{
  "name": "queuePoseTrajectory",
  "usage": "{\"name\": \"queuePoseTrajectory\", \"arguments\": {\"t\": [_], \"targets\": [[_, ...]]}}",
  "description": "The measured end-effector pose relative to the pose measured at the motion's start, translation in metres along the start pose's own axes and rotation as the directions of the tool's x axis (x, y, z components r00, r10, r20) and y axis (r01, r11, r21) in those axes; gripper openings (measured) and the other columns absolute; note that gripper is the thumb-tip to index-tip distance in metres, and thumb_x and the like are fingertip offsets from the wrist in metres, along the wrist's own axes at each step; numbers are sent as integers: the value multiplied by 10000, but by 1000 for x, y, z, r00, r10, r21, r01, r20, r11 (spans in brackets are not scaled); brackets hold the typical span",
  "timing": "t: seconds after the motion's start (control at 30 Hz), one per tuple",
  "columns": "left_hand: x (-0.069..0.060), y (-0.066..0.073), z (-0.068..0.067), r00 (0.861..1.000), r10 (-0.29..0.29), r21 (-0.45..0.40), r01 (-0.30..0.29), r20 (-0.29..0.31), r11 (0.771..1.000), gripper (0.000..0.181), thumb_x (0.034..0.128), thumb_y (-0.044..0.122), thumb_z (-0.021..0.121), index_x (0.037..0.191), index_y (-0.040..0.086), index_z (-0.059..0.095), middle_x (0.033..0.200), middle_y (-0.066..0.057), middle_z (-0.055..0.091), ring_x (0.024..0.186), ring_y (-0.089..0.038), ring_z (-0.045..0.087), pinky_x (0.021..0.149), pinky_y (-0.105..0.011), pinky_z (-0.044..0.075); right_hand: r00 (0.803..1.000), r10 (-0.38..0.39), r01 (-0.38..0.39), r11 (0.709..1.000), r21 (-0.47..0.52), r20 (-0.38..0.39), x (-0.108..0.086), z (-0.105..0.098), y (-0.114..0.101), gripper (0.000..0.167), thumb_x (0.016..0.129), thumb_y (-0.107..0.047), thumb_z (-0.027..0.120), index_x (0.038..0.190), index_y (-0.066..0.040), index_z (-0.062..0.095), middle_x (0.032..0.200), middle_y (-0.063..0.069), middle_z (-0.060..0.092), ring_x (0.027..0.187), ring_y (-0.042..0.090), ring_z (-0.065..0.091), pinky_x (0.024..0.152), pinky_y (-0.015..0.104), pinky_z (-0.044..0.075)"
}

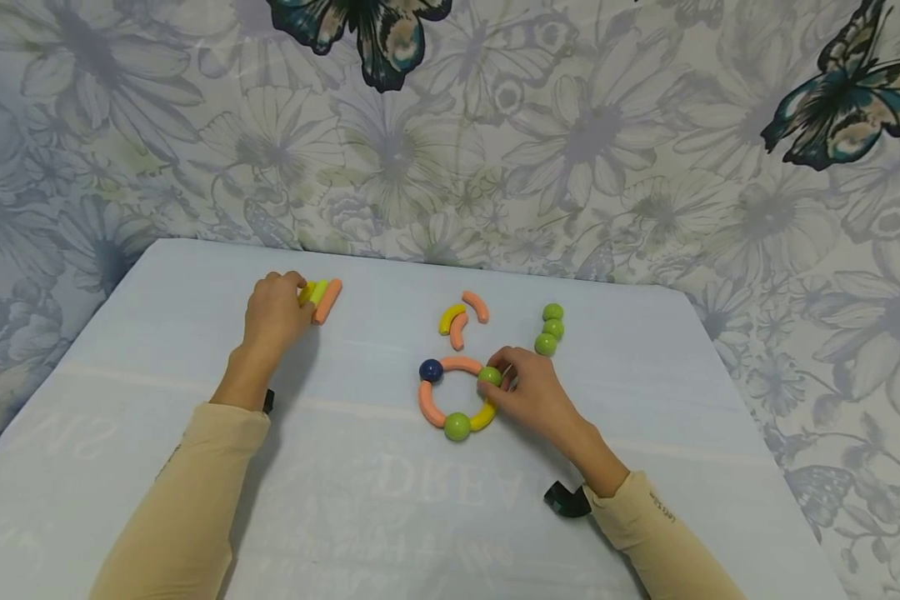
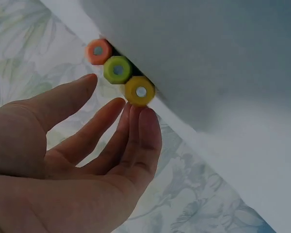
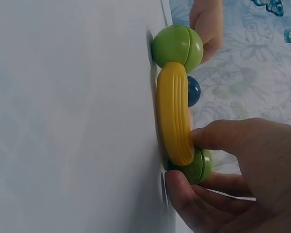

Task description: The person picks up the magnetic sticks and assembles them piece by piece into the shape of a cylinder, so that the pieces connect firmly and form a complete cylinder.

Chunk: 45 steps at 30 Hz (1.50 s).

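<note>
On the white table, a ring of curved orange rods [image 1: 428, 405], a curved yellow rod [image 3: 175, 114], green balls and a dark blue ball [image 1: 431, 371] lies before me. My right hand [image 1: 534, 393] pinches the green ball [image 1: 489, 377] on the ring's right side between thumb and fingers. Another green ball [image 1: 457, 427] forms the ring's near end. At the left, my left hand [image 1: 273, 312] is beside three straight rods: yellow [image 2: 140, 91], green [image 2: 118, 70] and orange [image 2: 98, 51], side by side. Its fingertips touch the yellow rod, while the thumb stands apart from the rods.
Behind the ring lie loose curved pieces, a yellow one [image 1: 451, 318] and two orange ones [image 1: 476, 306]. Three green balls [image 1: 552, 329] stand in a row to their right. The table's [image 1: 390, 517] far edge meets a flowered wall covering [image 1: 435, 158] with butterflies.
</note>
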State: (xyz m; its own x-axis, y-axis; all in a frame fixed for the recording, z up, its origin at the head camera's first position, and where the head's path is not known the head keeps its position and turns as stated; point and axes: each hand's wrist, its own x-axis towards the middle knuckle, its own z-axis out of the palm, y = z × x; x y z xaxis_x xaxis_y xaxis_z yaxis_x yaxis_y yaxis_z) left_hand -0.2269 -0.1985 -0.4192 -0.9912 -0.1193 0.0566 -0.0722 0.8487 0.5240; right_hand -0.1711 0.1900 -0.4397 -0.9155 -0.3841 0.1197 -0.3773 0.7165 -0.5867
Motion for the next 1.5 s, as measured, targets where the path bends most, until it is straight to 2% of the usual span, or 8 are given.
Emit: {"name": "queuePoseTrajectory", "arguments": {"t": [0.3,0.6,0.9,1.03,1.13,1.23,1.33,1.5], "targets": [[3,-13,-4,998,-55,-29,55,15,998,371,1007,35,586,1321,-162,599,1274,-363,628,1140,-530,606,941,-612,525,999,10,-10,1000,3,-31,7,8,-10,257,902,-219,851,1070,-64,733,923,29,708,745,103,609,654,242,521],[8,-14,-8,992,-70,31,67,108,997,365,977,50,644,1272,-165,618,1271,-358,622,1165,-523,593,970,-612,509,998,54,-53,998,24,-30,17,27,-35,258,903,-236,857,1041,-64,723,845,6,653,689,117,568,596,230,490],[16,-21,-21,977,-96,86,81,190,993,301,929,125,663,1078,-134,629,1018,-283,648,883,-408,603,763,-496,521,996,78,-76,996,52,-39,45,43,-61,249,908,-197,843,1041,-25,723,866,62,687,679,132,572,603,230,487],[16,-29,-22,976,-118,50,110,182,993,388,946,198,687,1113,-150,652,1086,-302,661,970,-438,603,839,-539,522,993,106,-104,994,41,-52,60,46,-66,265,912,-200,838,1053,-6,727,861,65,679,719,158,580,640,254,499],[13,-34,-23,984,-112,-12,114,139,993,405,941,228,708,1125,-128,647,1105,-293,653,997,-444,588,870,-563,498,990,125,-122,991,49,-67,72,49,-65,246,916,-198,825,1028,0,732,868,68,680,783,186,600,689,289,526],[10,-31,-25,995,-73,-101,79,64,992,384,928,236,743,1104,-85,626,1062,-256,657,963,-417,595,836,-533,493,986,143,-140,989,52,-81,79,51,-64,232,921,-198,816,1010,0,734,881,68,685,804,196,610,708,296,534],[8,-19,-26,1000,-2,-203,-1,-13,979,349,913,194,754,1110,-56,612,1028,-233,681,932,-379,634,813,-480,519,984,155,-150,987,52,-93,81,52,-62,234,926,-206,817,1019,-5,741,883,64,686,796,191,613,695,295,535],[6,10,-20,986,149,-332,-164,-70,929,316,909,113,762,1146,-26,606,1059,-225,722,959,-357,701,862,-470,566,985,117,-112,993,43,-126,82,52,-58,262,929,-222,820,1054,0,757,896,78,712,795,187,625,709,312,547]]}}
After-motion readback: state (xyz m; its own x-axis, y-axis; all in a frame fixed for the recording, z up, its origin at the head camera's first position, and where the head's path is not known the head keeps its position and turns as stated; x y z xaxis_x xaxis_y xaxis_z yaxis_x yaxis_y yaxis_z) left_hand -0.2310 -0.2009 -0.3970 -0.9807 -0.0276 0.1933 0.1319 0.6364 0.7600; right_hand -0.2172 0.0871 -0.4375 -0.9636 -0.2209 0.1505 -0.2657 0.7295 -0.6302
